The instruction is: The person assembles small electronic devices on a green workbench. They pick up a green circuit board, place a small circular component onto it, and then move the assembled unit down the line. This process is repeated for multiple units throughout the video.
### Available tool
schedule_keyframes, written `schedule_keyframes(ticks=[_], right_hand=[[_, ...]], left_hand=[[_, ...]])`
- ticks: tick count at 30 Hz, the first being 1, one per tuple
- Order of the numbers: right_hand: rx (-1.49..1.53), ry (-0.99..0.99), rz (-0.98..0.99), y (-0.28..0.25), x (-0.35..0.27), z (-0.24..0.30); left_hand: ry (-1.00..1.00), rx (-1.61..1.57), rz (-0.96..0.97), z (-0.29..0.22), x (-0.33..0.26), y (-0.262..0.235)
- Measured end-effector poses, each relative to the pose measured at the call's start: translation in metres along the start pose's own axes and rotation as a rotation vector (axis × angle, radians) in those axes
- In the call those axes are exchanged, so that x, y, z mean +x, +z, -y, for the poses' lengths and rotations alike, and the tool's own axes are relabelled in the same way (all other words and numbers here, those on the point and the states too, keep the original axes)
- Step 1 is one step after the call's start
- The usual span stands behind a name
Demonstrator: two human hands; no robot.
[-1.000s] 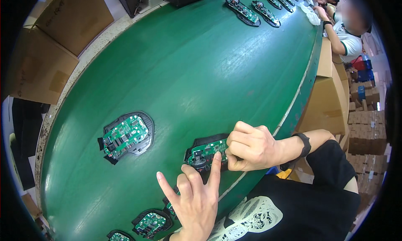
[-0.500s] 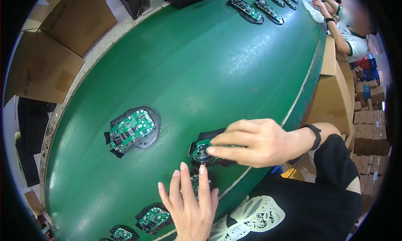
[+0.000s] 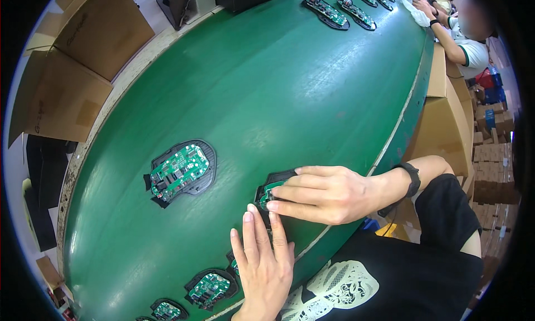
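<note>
Head view. The work in hand is a black shell with a green board (image 3: pixel 271 190), lying on the green belt (image 3: pixel 290 92) near its right edge, just in front of the person. The right hand (image 3: pixel 326 194) covers most of this unit: fingers extended and pressed together, lying flat across it, fingertips at the board's near end. The left hand (image 3: pixel 263 261) lies flat on the belt just below, fingers straight and close together, tips touching the unit's lower edge and meeting the right fingertips. Neither hand pinches or lifts anything.

Judged step: seating or steadying the board in its shell. The next move would call for even downward pressure with the shell kept from sliding on the smooth belt.

A second unit (image 3: pixel 181 171) lies well apart to the left, board face up. A third unit (image 3: pixel 210 288) and a smaller one (image 3: pixel 166 310) lie near the belt's lower edge. Far units (image 3: pixel 326 10) lie in a row at the top.

Surroundings: cardboard boxes (image 3: pixel 72 70) left of the belt, stacked cartons (image 3: pixel 446 120) to the right, and a co-worker (image 3: pixel 465 45) at the far end.
</note>
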State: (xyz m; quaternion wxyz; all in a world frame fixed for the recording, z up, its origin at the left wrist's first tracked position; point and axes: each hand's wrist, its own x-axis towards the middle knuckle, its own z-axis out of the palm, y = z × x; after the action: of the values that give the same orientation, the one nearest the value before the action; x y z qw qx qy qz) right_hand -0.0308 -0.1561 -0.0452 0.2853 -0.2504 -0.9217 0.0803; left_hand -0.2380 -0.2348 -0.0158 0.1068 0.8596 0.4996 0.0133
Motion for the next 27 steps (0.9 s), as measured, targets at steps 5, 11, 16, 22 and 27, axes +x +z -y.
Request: schedule_keyframes(ticks=[5,11,16,22,27], right_hand=[[-0.143,-0.002,-0.08,-0.008,-0.007,0.0],[-0.123,0.217,-0.113,-0.033,-0.006,-0.018],[-0.028,0.409,-0.064,-0.048,-0.027,-0.028],[0.051,0.456,-0.044,-0.049,-0.048,-0.024],[0.057,0.381,-0.09,-0.045,-0.048,-0.018]], left_hand=[[0.014,-0.172,-0.152,0.012,0.003,-0.015],[-0.091,-0.133,-0.15,0.011,0.013,-0.036],[-0.073,-0.215,-0.122,0.006,0.029,-0.043],[0.073,-0.244,-0.034,0.003,0.067,-0.029],[0.06,-0.243,0.034,0.001,0.069,-0.028]])
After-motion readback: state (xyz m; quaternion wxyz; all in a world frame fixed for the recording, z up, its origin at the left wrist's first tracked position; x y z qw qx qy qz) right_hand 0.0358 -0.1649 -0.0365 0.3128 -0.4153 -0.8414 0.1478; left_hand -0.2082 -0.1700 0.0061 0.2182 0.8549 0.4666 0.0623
